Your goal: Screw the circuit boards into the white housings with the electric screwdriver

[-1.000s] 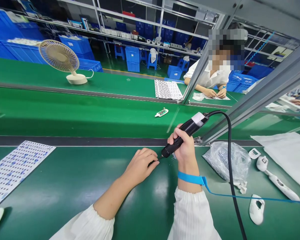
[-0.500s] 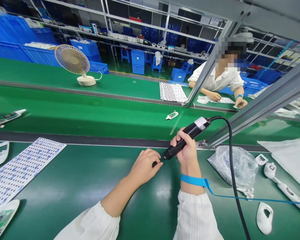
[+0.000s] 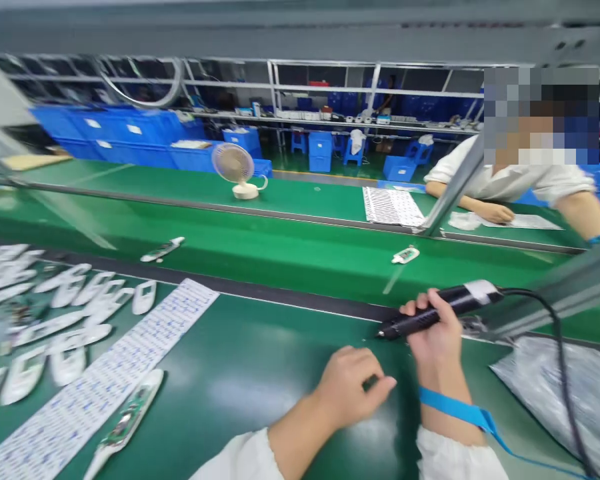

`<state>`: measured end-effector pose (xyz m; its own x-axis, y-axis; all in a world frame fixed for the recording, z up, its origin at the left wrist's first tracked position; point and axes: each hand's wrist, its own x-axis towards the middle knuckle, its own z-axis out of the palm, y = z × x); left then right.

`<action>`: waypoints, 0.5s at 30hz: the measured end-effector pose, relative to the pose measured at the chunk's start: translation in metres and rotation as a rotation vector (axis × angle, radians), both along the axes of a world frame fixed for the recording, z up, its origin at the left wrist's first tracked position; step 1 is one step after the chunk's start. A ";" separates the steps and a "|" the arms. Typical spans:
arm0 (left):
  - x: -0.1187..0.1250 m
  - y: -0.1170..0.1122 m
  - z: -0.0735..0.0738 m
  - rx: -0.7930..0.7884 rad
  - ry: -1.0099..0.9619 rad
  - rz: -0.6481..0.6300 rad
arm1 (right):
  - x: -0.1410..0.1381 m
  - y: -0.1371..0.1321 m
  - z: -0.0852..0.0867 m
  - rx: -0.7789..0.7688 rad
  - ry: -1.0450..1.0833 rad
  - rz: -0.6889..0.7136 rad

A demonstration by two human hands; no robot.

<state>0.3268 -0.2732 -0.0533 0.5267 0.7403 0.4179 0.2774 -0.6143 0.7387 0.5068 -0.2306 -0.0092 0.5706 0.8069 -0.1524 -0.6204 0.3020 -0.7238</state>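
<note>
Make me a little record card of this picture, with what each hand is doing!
Right hand: holds a black electric screwdriver with a black cord
Left hand: curled near the screwdriver's tip; anything held is too small to see
Right wrist: blue strap
Green bench: white plastic shells, printed sheet, plastic bag
Farther away: co-worker, desk fan

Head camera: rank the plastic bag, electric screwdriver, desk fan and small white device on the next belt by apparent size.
Largest to smallest:
1. plastic bag, cut off by the frame
2. electric screwdriver, held in the right hand
3. desk fan
4. small white device
The first two sit nearest the camera; true sizes may differ.
</note>
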 end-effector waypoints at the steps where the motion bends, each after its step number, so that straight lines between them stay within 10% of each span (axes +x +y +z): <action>1: 0.001 -0.001 -0.003 -0.005 0.011 0.016 | 0.000 -0.001 -0.001 -0.017 0.007 -0.013; 15: 0.003 0.000 -0.023 -0.041 0.060 0.120 | 0.002 -0.007 -0.007 -0.067 0.049 -0.014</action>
<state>0.3296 -0.2728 -0.0759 0.4562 0.8155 0.3562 0.3918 -0.5435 0.7424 0.5091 -0.2372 -0.0158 0.5725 0.7858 -0.2340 -0.6514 0.2627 -0.7118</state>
